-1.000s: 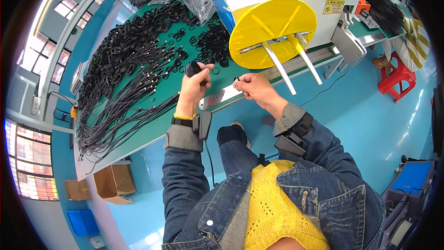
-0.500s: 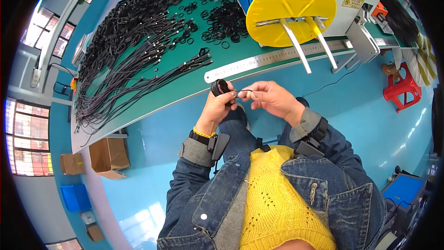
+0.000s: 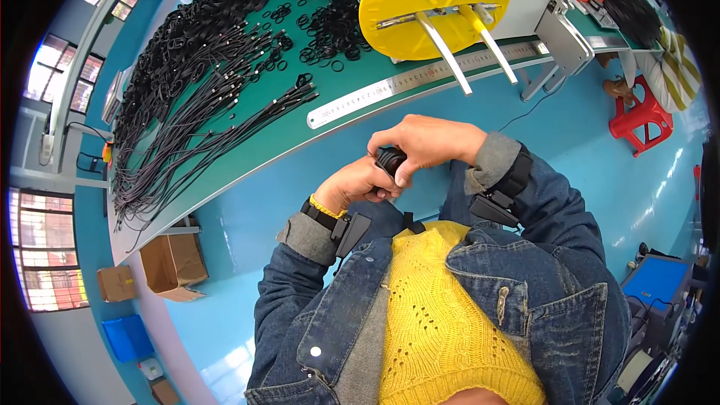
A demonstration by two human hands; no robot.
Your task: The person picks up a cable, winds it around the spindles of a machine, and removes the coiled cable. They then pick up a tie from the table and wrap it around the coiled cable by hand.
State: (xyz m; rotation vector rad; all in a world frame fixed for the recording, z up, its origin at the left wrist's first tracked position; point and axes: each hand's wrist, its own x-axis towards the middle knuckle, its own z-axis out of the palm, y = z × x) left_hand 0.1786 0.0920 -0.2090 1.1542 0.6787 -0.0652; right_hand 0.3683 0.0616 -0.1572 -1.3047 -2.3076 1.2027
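Observation:
Close in front of my body, beyond the near edge of the table, both hands meet around a small coil of black cable (image 3: pixel 391 159). My left hand (image 3: pixel 354 182) is closed on the coil from the lower left. From the upper right my right hand (image 3: pixel 431 141) curls over it, thumb and fingers on either side. Much of the coil is covered by fingers, and the cable's ends are hidden. Just ahead lies the green table (image 3: pixel 330 91) with a long steel ruler (image 3: pixel 352 103) along its near edge. Loose black cables (image 3: pixel 180 131) with small metal-tipped ends spread over its left part.
Heaps of black rings (image 3: pixel 334 34) lie farther back. A white machine (image 3: pixel 517 19) carries a yellow disc (image 3: pixel 394 4) with rods jutting toward me. At right are a red stool (image 3: pixel 637 124) and a person's striped sleeve (image 3: pixel 679 60). Cardboard boxes (image 3: pixel 172 262) sit lower left.
My right hand has gone from pulling a strand beside the coil to wrapping over it. The left hand has turned and moved slightly right and down. The view has shifted a little.

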